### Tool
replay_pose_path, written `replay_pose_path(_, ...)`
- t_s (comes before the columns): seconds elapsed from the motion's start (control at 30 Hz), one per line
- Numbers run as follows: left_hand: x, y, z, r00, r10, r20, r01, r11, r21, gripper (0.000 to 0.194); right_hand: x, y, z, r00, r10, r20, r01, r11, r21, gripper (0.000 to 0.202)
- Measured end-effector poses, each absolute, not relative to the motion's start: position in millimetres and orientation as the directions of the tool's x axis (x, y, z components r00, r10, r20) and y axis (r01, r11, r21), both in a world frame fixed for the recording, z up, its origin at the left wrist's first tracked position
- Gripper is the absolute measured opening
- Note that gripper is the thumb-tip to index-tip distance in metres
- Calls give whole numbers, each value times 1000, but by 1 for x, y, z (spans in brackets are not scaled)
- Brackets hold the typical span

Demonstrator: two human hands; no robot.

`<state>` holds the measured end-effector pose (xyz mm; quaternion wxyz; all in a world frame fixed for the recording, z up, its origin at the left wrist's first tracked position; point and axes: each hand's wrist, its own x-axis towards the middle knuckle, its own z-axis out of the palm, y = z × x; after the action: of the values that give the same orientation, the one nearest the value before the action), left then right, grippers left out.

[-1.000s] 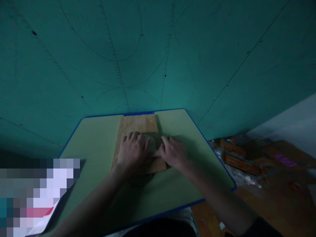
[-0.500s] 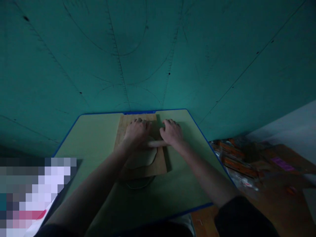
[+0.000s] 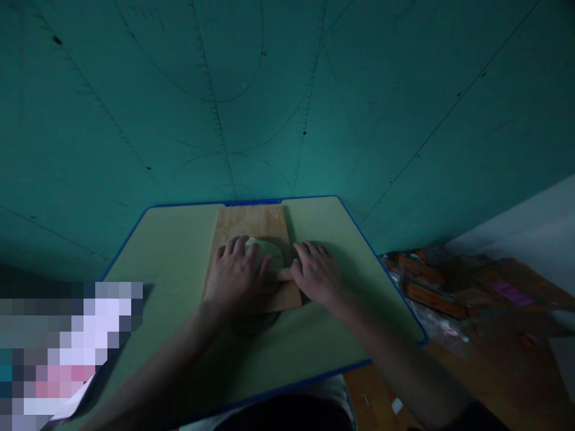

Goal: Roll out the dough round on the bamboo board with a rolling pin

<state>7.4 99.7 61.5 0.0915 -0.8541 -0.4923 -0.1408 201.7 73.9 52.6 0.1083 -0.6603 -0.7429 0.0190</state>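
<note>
A wooden rolling pin [image 3: 284, 275] lies across a flat sheet of pale dough [image 3: 270, 247] on a wooden cutting board [image 3: 249, 219]. My left hand [image 3: 236, 269] presses down over the pin's left part, its fingers pointing forward, and it hides much of the pin and dough. At the pin's right end, just past the board's edge, my right hand [image 3: 317, 270] is closed around it. Under the board's near edge a round, dark rim [image 3: 258, 328] shows dimly; I cannot tell what it belongs to.
The pale table [image 3: 179, 233] has a blue edge and stands against a green wall [image 3: 278, 120]. Plastic-wrapped orange-brown items [image 3: 431, 296] and cardboard [image 3: 534, 281] lie on the floor to the right. A blurred-out item [image 3: 85, 353] is at the left corner.
Both hands have moved back toward me with the rolling pin. The dough's far part and the board's far end now show more. The view has shifted slightly.
</note>
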Motion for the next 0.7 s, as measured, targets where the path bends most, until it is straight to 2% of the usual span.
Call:
replay_pose_path(0.27, 21, 171, 69, 407, 864, 295, 901, -434, 27, 42, 206, 143, 62, -16, 985, 172, 980, 50, -195, 29)
replay_pose_path(0.5, 26, 186, 82, 310, 938, 157, 942, -325, 79, 49, 205, 168, 66, 57, 975, 216, 985, -19, -174, 24)
replay_pose_path(0.6, 20, 151, 82, 360, 920, 154, 926, -373, 63, 43, 207, 143, 60, 40, 979, 198, 983, -3, -185, 24)
replay_pose_path(0.67, 16, 113, 72, 532, 828, 174, 840, -542, 11, 38, 210, 121, 53, 14, 983, 184, 978, 25, -209, 26)
replay_pose_path(0.7, 16, 93, 64, 544, 812, 214, 831, -556, -3, 38, 212, 112, 49, 7, 984, 180, 976, 32, -216, 27)
